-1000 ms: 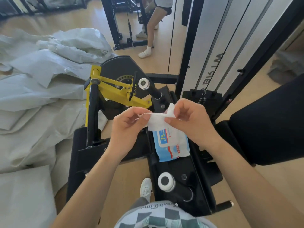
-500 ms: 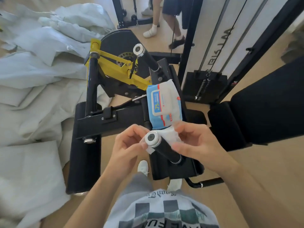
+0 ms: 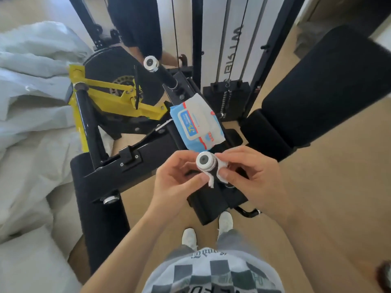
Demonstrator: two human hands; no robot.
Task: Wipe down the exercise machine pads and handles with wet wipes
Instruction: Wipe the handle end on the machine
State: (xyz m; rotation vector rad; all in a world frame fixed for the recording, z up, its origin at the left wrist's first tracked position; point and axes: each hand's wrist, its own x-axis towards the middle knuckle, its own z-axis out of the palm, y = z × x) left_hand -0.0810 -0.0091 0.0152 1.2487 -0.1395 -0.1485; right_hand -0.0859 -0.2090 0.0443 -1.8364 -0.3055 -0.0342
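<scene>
A white wet wipe [image 3: 220, 173] is wrapped around the near black handle just under its silver end cap [image 3: 204, 160]. My left hand [image 3: 176, 182] pinches the wipe's lower corner from the left. From the right, my right hand [image 3: 251, 176] grips the wipe against the handle with thumb and fingers. The blue-and-white wet wipe pack [image 3: 197, 121] lies on the black machine plate just beyond the handle. A second handle with a silver cap [image 3: 150, 63] sticks up farther back. A large black pad [image 3: 330, 89] sits to the right.
The yellow lever frame [image 3: 105, 102] and black flywheel stand behind left. Crumpled white sheeting [image 3: 31, 123] covers the floor on the left. The weight stack with cables [image 3: 229, 96] rises at the back. Another person's legs [image 3: 137, 28] stand behind the machine. My shoes [image 3: 208, 231] are on the wooden floor.
Both hands carried the wipe from above the pack down to the near handle and wrapped it around the grip below the cap. The view tilted downward.
</scene>
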